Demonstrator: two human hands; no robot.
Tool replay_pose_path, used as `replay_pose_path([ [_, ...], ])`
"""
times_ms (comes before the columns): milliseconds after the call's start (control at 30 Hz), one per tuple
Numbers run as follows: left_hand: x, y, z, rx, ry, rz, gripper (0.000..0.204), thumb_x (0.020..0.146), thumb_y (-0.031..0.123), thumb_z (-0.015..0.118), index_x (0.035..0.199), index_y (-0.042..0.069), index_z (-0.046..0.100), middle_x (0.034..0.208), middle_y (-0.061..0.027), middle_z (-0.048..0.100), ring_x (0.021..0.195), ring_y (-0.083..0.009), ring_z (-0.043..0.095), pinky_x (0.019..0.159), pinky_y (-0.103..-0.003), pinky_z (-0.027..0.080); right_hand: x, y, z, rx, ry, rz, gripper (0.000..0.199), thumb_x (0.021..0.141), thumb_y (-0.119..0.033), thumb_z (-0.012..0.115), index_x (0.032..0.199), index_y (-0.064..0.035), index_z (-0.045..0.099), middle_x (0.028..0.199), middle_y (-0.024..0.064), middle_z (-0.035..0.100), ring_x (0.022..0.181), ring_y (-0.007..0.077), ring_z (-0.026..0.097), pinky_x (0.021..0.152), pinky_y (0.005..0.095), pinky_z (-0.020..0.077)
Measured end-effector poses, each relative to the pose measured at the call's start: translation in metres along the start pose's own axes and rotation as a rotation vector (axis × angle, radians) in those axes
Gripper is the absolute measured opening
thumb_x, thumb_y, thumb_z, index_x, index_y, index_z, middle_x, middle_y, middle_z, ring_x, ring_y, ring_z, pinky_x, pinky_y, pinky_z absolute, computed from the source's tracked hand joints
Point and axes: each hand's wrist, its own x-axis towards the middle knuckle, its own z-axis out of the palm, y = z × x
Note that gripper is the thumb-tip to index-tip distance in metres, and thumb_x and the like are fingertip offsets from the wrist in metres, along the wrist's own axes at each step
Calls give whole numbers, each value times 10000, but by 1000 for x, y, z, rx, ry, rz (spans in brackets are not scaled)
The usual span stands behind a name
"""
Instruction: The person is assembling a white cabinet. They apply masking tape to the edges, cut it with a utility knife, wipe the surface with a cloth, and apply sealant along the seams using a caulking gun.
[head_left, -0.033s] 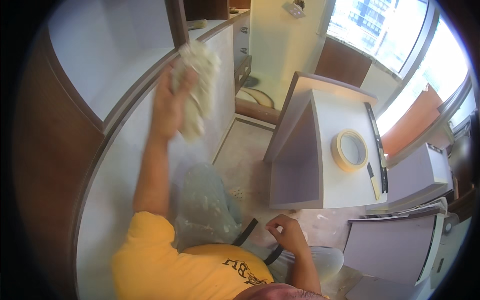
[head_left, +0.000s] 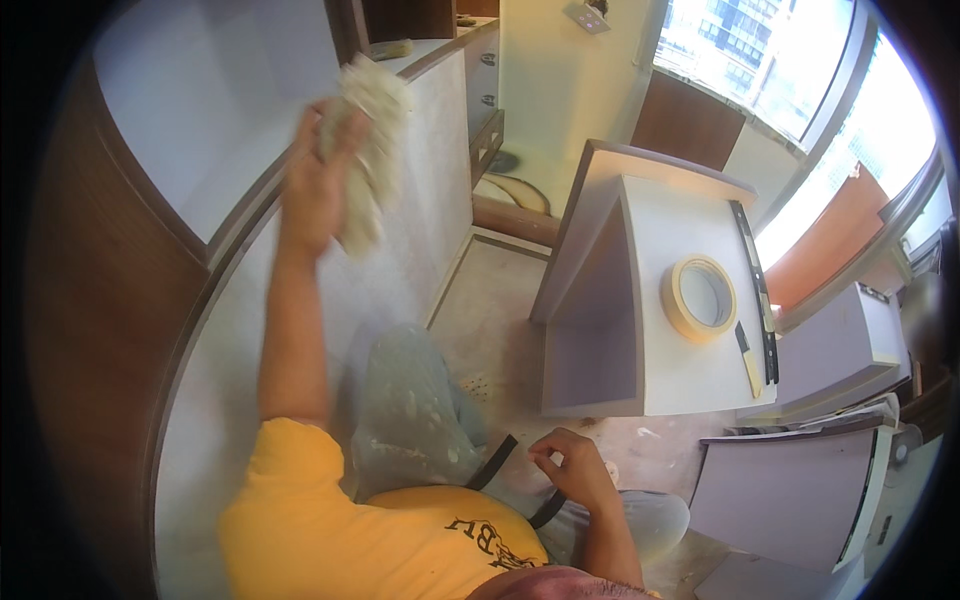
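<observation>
Against the white panel (head_left: 420, 170) your left hand (head_left: 315, 185) grips a wadded rag (head_left: 368, 140); lower stretches look unwiped, while your right hand (head_left: 572, 470) rests loosely curled, empty.

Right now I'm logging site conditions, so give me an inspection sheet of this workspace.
Surface: pale cabinet panel at left, dusty and smeared; floor dusty.
Job's things: crumpled whitish rag, pressed against the panel.
Clutter: masking tape roll, a scraper and a long dark ruler on top of a white box unit; loose lilac panels at right.
Hands: left hand, fingers closed round the rag; right hand low by the lap, touching a black strap.
Cables: nothing seen.
Surroundings: bright window, brown wood trim.
</observation>
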Motion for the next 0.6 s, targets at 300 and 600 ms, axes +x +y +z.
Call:
replay_pose_path([
  [300, 175, -31, -91, 428, -133, -489, 468, 1082, 390, 687, 1309, -19, 679, 1101, -108, 752, 934, -201, 724, 790, -355, 588, -13, -19, -21, -36, 46, -2, 142, 943, -82, 753, 1076, -59, 796, 1025, 137, 740, 892, 345, 721, 789, 431, 569],
  [600, 212, -41, -117, 492, -242, -478, 331, 1053, 221, 667, 1313, 21, 717, 1112, -84, 781, 909, -169, 754, 784, -316, 603, -31, -11, -20, -37, 79, 2, 163, 943, -84, 760, 1100, -57, 795, 1004, 147, 724, 889, 353, 718, 811, 438, 567],
])
